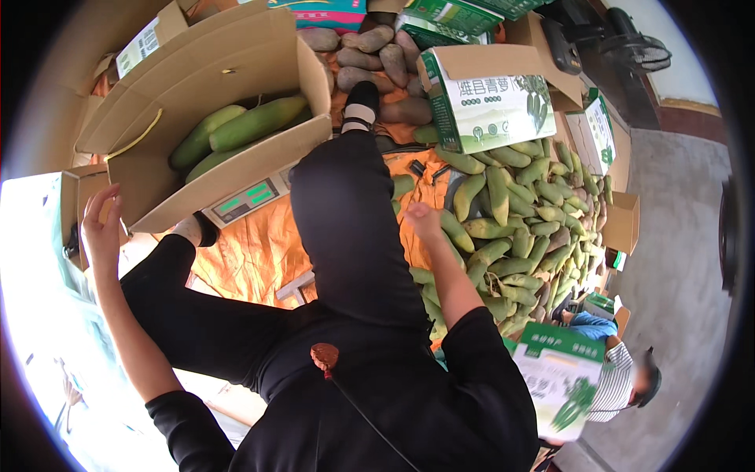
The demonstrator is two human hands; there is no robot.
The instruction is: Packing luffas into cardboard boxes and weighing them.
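Note:
Beside the left end of an open cardboard box (291,59), my left hand (101,228) is raised with its fingers bent and apart, holding nothing. Several large green radishes (258,123) lie in that box. Under the box's near side is a scale (245,201) with lit green digits. My right hand (425,222) hovers by the near left edge of a pile of green radishes (497,193); its fingers are curled in and no object shows in them.
A printed white and green carton (495,106) stands at the far edge of the pile. Dark reddish roots (366,61) lie beyond my foot. Orange sheeting (236,256) covers the floor. A person in a striped shirt (615,381) is at the lower right, near another printed carton (554,377). A black fan (635,51) stands far right.

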